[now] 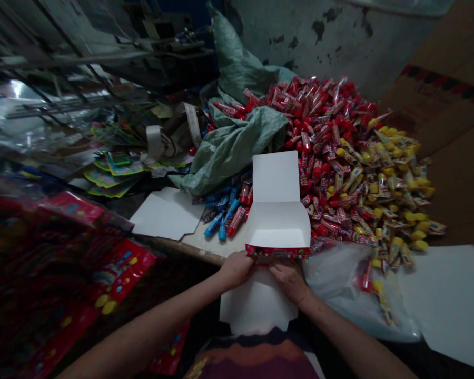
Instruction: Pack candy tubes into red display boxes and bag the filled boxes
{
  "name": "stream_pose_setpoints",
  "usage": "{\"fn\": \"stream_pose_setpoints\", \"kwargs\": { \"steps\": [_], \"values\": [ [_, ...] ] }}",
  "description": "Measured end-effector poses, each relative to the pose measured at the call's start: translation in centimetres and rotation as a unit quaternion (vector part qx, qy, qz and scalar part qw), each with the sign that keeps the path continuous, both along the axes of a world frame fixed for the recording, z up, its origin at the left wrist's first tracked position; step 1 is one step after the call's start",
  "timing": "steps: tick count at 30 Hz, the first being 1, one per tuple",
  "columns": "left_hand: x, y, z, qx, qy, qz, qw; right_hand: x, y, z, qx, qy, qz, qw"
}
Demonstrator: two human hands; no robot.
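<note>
An unfolded-lid cardboard box (278, 223), white inside with a red printed front edge, stands open at the table's front. Just below it, a flat white carton blank (257, 302) slopes down against my body. My left hand (238, 268) is closed at the blank's upper left, right under the box's front left corner. My right hand (290, 279) has its fingers bent over the blank's upper right edge, beneath the box front. The fingertips of both hands are partly hidden. Blue-wrapped candy tubes (223, 216) lie left of the box.
Behind and right of the box spreads a big heap of red candy tubes (319, 116) and yellow ones (391, 158). A green woven sack (237, 142) and a clear plastic bag (339, 289) flank it. White blanks (168, 213) lie left; red printed packs (122, 268) are stacked lower left.
</note>
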State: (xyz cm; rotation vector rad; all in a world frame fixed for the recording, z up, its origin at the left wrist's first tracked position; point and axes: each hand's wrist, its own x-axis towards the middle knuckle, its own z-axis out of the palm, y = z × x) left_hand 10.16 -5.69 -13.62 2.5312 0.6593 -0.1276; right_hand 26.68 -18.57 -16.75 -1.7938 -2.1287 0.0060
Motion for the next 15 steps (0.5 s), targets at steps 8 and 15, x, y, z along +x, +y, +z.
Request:
{"fn": "stream_pose_setpoints", "kwargs": {
  "steps": [8,15],
  "values": [
    [-2.0,0.4,0.4,-0.061,-0.014,0.053,0.997,-2.8,2.1,1.2,-0.041,0.056,-0.086,0.994],
    [-8.0,-0.4,-0.1,-0.245,-0.137,0.247,0.927,-2.0,2.0,0.1,-0.138,0.327,-0.241,0.903]
  ]
}}
